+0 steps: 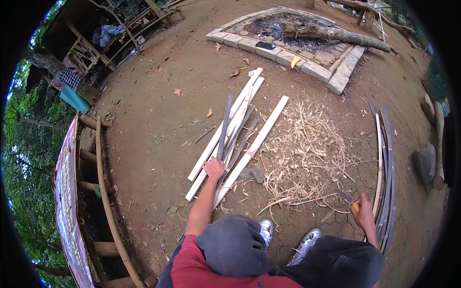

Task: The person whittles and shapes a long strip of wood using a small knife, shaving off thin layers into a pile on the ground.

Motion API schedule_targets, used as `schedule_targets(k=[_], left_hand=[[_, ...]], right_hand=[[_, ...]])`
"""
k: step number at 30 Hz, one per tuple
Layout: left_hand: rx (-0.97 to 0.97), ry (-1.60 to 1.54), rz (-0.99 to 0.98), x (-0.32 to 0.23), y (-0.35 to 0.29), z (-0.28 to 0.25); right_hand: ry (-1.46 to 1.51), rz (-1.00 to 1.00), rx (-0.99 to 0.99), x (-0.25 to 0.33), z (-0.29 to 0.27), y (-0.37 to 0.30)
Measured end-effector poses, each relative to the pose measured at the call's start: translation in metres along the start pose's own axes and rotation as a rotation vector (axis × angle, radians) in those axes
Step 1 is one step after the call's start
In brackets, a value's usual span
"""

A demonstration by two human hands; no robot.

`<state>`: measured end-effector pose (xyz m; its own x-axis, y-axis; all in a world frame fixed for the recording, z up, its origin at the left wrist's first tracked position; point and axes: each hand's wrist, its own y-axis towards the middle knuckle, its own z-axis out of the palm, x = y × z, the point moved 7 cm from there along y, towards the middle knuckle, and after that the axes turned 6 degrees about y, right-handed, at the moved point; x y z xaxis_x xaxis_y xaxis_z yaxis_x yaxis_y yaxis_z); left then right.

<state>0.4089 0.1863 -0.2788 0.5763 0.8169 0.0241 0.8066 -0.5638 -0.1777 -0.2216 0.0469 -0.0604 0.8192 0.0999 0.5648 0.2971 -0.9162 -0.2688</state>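
Observation:
My left hand (213,169) reaches over a bundle of wooden strips on the ground, its fingers closed on the lower end of a dark bamboo strip (224,127). Pale shaved strips (225,130) lie beneath and beside it, with one more pale strip (254,146) to their right. Off to the right, beside my knee, my right hand (363,210) grips a knife (354,205) by its yellow handle. The knife's blade points up and left, toward a heap of curled wood shavings (305,153).
Long dark strips (388,168) lie to the right of my right hand. A stone-edged fire pit (293,58) with a log (343,37) is ahead; a black flat object (265,45) and a yellow item (295,62) rest on its edge. A bamboo railing (106,192) runs along the left.

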Motion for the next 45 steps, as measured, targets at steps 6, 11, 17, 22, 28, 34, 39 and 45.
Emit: schedule_targets(k=[6,11,17,22,28,34,39,45], left_hand=[[-0.173,0.041,0.076,-0.009,0.000,-0.006],[-0.181,-0.233,0.159,-0.012,0.006,-0.019],[0.285,-1.186,0.139,-0.009,0.001,-0.032],[0.484,-1.290,0.220,-0.046,-0.032,-0.068],[0.416,-1.281,0.278,-0.069,-0.049,-0.091],[0.434,-1.264,0.332,-0.094,-0.061,-0.113],[0.434,-1.255,0.392,-0.109,-0.069,-0.131],[0.373,-1.252,0.355,-0.118,-0.074,-0.137]], right_hand=[[-0.019,-0.053,0.058,0.026,-0.005,0.002],[-0.074,-0.029,0.035,0.036,-0.022,0.004],[-0.076,-0.077,0.055,0.042,-0.008,0.020],[-0.083,-0.081,0.104,0.055,0.008,0.027],[-0.135,-0.149,0.197,0.058,0.021,0.033],[-0.060,-0.192,0.149,0.049,0.016,0.043],[0.092,-0.112,0.157,0.061,0.009,0.041],[0.759,-0.057,0.479,0.086,0.011,0.017]])
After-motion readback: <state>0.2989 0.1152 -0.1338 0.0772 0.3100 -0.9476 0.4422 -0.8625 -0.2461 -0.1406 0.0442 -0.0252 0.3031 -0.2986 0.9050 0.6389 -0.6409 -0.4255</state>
